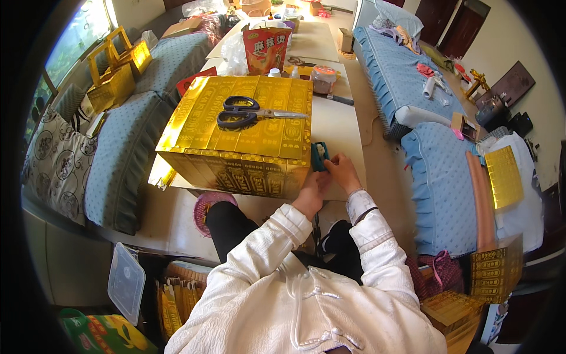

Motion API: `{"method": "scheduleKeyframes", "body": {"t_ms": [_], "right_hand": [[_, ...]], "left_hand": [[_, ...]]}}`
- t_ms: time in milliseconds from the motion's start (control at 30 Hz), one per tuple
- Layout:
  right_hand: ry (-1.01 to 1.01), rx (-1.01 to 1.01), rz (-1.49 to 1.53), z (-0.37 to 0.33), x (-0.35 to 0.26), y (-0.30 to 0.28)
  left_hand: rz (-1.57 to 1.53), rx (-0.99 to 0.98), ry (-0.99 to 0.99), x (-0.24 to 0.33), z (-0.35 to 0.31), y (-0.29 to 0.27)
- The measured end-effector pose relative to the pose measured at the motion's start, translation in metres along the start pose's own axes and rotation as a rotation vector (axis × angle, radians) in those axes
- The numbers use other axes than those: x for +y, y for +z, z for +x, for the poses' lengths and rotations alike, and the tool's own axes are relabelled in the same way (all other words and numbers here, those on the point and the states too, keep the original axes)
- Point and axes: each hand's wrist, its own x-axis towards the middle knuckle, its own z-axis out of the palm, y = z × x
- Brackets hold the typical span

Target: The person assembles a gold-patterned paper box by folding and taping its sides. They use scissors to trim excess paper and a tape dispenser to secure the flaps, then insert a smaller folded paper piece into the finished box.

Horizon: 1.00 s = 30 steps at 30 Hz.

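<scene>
A large box [236, 133] covered in shiny gold embossed paper stands on the table in front of me. Dark-handled scissors [250, 115] lie across its top. Just beyond its right corner is a small teal tape dispenser [320, 156] with a pale roll inside. My right hand [344, 172] pinches the dispenser's near end between thumb and fingers. Close against it, my left hand [312, 193] is beside the box's near right corner with its fingers drawn together. Whatever those fingers hold is too small to make out.
Behind the box are a red food packet [266, 50], a lidded jar [323, 79] and a dark-handled tool [341, 100]. A pink basket [206, 213] sits below the table's near edge. Blue-covered sofas [118, 177] flank the table, with gold paper baskets [112, 85] on the left.
</scene>
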Motion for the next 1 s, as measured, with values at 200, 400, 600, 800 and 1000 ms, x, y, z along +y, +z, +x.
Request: {"method": "scheduleKeyframes", "body": {"t_ms": [200,400,600,800,1000], "right_hand": [[0.052,-0.066,0.198,0.001,0.000,0.008],[0.164,-0.117,0.327,0.000,0.005,0.004],[0.210,-0.139,0.542,-0.107,-0.017,-0.043],[0.362,-0.228,0.814,-0.220,-0.009,-0.096],[0.384,-0.275,0.911,-0.221,0.002,-0.081]], "left_hand": [[-0.082,0.155,-0.055,0.001,-0.001,0.010],[-0.105,0.152,-0.078,0.009,-0.003,0.018],[-0.133,0.173,-0.168,0.006,0.019,-0.006],[-0.164,0.181,-0.216,0.003,0.027,-0.005],[-0.066,0.231,-0.141,-0.002,0.027,0.004]]}}
